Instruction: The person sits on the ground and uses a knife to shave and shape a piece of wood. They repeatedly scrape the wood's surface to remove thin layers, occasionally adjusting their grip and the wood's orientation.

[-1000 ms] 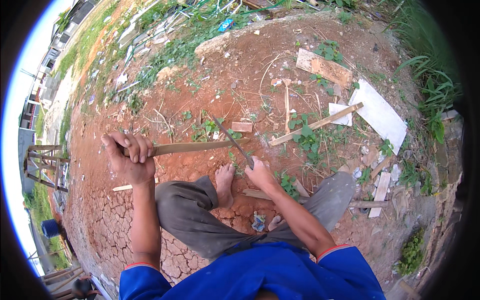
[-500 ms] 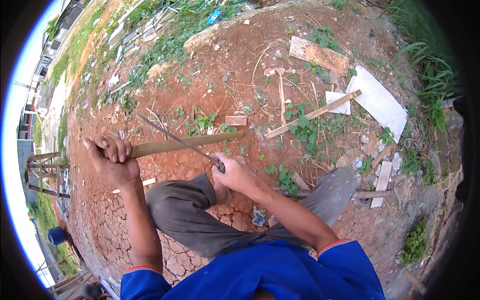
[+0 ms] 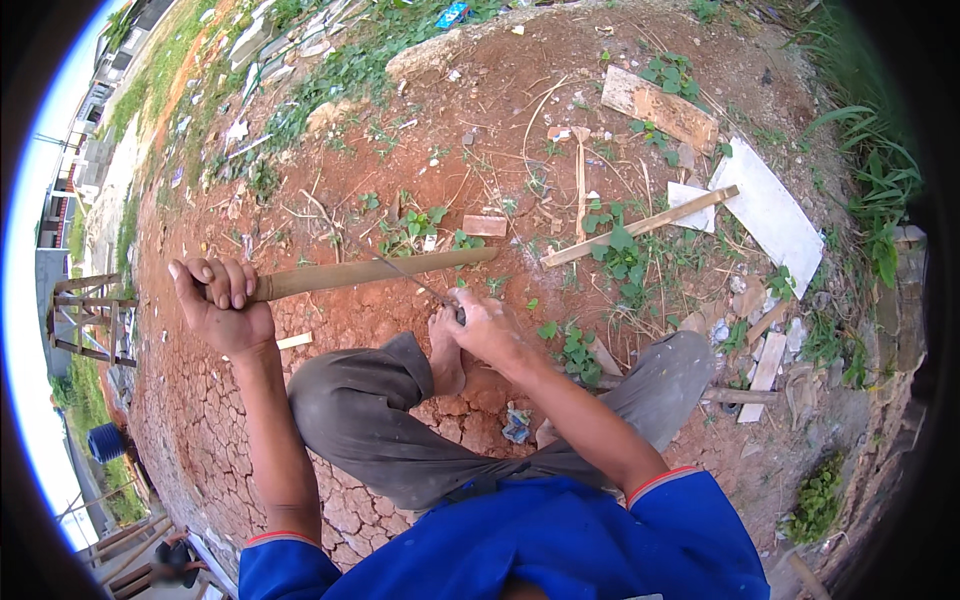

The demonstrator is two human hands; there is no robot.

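Observation:
My left hand (image 3: 222, 300) is closed round the near end of a long, flat tan strip that looks like bamboo (image 3: 380, 269). The strip points to the right, just above the ground. In my right hand (image 3: 482, 325) is the dark handle of a long, thin knife (image 3: 408, 274). Its blade slants up and left from my fist and crosses the strip near the middle. Whether the edge touches the strip I cannot tell. My bare foot (image 3: 447, 358) is on the soil just below the knife hand, between my bent, grey-trousered legs.
Cracked red soil (image 3: 350, 500) lies around me. Ahead are a small wood block (image 3: 485, 226), a narrow wooden batten (image 3: 640, 227), a worn board (image 3: 660, 108) and a white panel (image 3: 770, 215). A wooden frame (image 3: 92, 320) stands at far left. Low plants grow among the scraps.
The knife blade has swung from a broad slant to a shorter-looking one, its tip now nearer the strip. My left hand has risen slightly with the strip. The view has shifted a little.

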